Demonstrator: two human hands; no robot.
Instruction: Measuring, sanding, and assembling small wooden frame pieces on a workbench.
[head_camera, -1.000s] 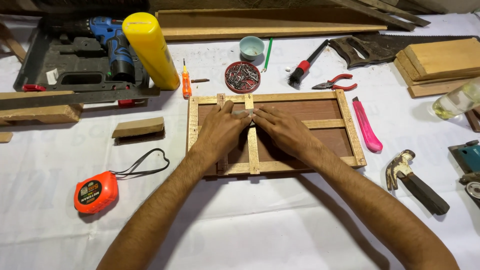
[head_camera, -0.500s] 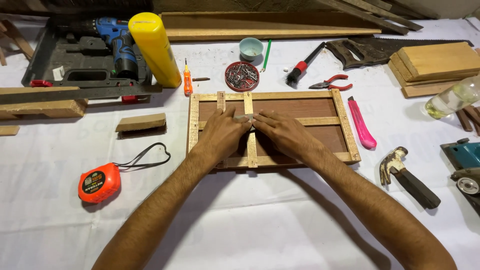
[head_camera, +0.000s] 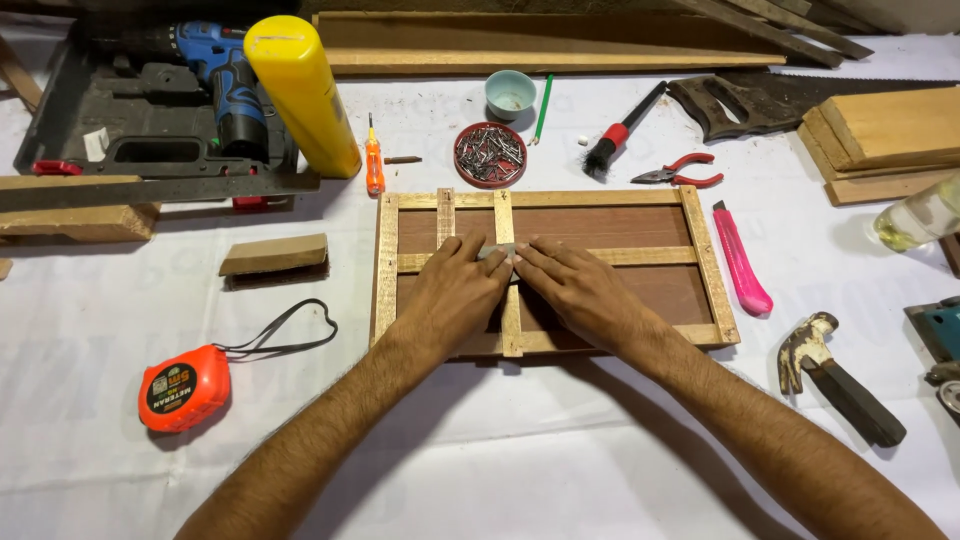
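Pressing flat on the wooden frame (head_camera: 548, 268), the left hand (head_camera: 452, 300) and right hand (head_camera: 580, 295) lay side by side, fingertips meeting over a small grey piece (head_camera: 497, 251) at the slats' crossing. Beyond the frame on the tabletop (head_camera: 480, 450), a round red tin (head_camera: 490, 155) held nails, beside a pale blue cup (head_camera: 510, 95).

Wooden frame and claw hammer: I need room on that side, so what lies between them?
Only bare white cloth lies between the wooden frame and claw hammer, per the head view.
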